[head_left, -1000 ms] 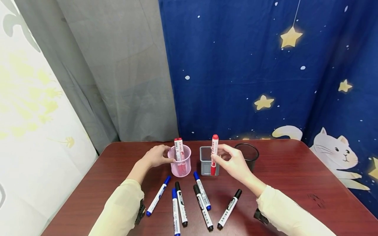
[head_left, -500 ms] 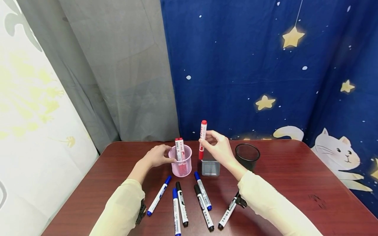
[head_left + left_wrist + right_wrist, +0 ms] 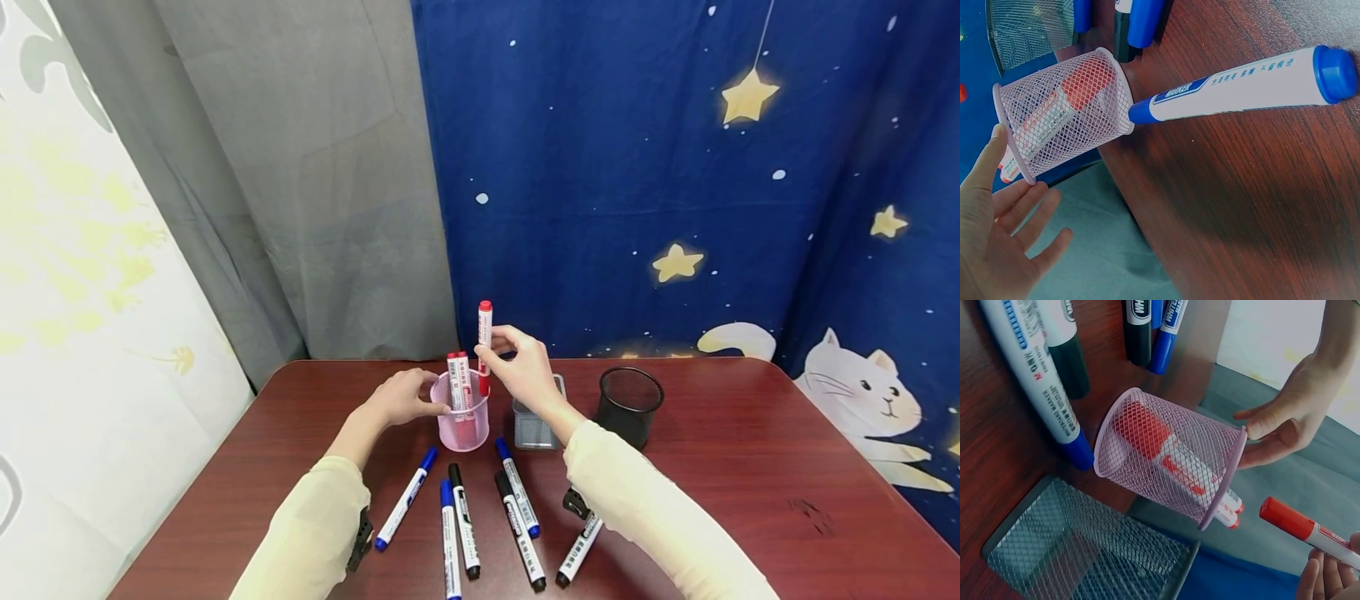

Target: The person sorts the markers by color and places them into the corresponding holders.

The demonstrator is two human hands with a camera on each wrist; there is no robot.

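Observation:
My right hand pinches a red whiteboard marker upright, red cap end down, over the right side of the pink mesh pen cup. In the right wrist view, the held marker's cap is just apart from the cup's rim. Two red markers lean inside the cup. My left hand holds the cup's rim from the left, thumb at the near side. In the left wrist view, the thumb touches the rim and the other fingers are spread loosely beside it.
A grey square mesh cup stands right of the pink one, partly behind my right wrist. Further right is a black round mesh cup. Blue markers and black markers lie scattered in front on the dark red table.
My right hand has lifted the red marker from over the grey cup and carried it left to above the pink cup. The left hand has stayed at the pink cup's rim.

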